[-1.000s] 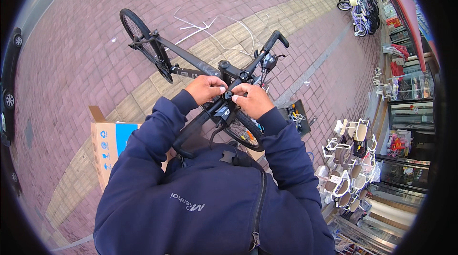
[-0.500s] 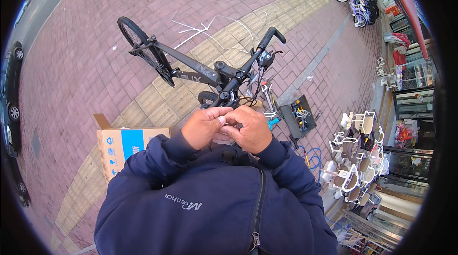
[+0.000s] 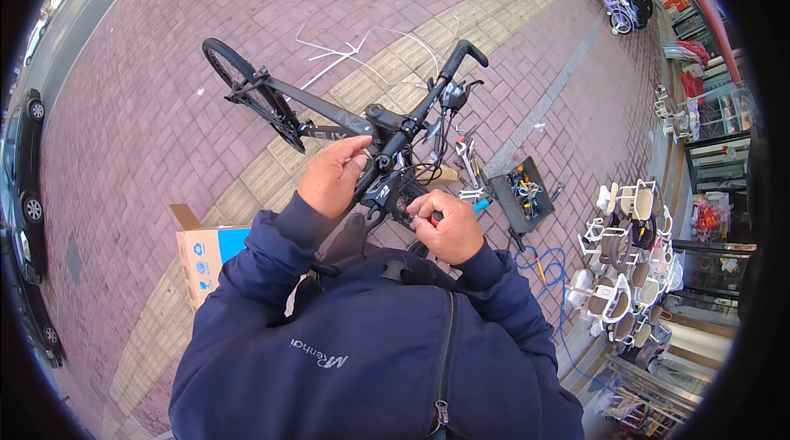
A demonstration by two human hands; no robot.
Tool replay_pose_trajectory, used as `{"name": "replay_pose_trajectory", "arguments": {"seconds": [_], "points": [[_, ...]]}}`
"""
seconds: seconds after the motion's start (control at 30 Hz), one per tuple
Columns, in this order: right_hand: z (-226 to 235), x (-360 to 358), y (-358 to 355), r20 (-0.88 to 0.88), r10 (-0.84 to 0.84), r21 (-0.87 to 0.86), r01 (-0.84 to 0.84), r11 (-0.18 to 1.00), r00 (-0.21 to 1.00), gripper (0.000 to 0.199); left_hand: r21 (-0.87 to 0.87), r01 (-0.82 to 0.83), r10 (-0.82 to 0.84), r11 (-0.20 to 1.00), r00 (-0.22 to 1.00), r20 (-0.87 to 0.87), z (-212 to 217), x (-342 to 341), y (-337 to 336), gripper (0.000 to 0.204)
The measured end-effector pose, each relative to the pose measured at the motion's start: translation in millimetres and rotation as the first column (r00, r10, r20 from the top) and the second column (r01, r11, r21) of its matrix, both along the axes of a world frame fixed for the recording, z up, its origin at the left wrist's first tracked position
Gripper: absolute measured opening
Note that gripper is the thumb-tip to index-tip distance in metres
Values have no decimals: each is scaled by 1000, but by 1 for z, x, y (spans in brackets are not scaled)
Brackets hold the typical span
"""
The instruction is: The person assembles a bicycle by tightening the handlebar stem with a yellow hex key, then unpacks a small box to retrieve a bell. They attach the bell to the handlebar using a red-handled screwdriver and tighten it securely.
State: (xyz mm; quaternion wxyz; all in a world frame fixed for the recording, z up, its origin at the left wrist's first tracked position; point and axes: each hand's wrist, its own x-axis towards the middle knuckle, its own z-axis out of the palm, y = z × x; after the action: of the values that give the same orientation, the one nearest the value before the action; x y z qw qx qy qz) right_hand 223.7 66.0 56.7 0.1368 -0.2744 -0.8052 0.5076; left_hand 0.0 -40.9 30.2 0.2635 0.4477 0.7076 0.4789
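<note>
A black bicycle (image 3: pixel 325 105) stands in front of me, its handlebar (image 3: pixel 428 103) running from far right to near my body. My left hand (image 3: pixel 332 177) hovers just left of the handlebar stem (image 3: pixel 385 162), fingers stretched out, thumb apart, nothing visible between them. To the right of the brake lever and shifter (image 3: pixel 380 193), my right hand (image 3: pixel 447 228) is closed, fingertips pinched together. A red-and-black bit shows by its fingers; what it grips is too small to name. The front wheel is largely hidden under the handlebar.
An open grey toolbox (image 3: pixel 522 197) with tools is at right, wrenches (image 3: pixel 469 159) beside it. A cardboard box (image 3: pixel 197 263) sits at left. White straps (image 3: pixel 354 52) lie beyond the bicycle. Child seats (image 3: pixel 617 275) are heaped right, near a blue hose (image 3: pixel 553 271).
My hands, together in front of my chest before, have parted. The left went up and left to the stem, the right moved rightward and down, uncovering the near brake lever.
</note>
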Motion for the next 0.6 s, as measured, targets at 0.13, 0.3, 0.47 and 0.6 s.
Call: {"name": "replay_pose_trajectory", "arguments": {"seconds": [0.13, 0.3, 0.47, 0.6], "points": [[-8, 7, 1, 63, 13, 6, -13, 1000, 998, 10, -44, 284, -286, 958, 929, -235, -14, -27, 10, 44], [-12, 6, 0, 95, -43, 23, 41, 999, 995, 9, -91, 336, -348, 937, 921, -177, -21, -30, 17, 50], [-14, 2, 2, 78, 2, -1, -2, 1000, 997, 9, -82, 379, -385, 922, 868, -312, -22, -33, 25, 45], [-16, -2, 1, 102, 30, 14, -31, 999, 994, 9, -125, 333, -355, 935, 861, -363, -21, -28, 22, 39]]}}
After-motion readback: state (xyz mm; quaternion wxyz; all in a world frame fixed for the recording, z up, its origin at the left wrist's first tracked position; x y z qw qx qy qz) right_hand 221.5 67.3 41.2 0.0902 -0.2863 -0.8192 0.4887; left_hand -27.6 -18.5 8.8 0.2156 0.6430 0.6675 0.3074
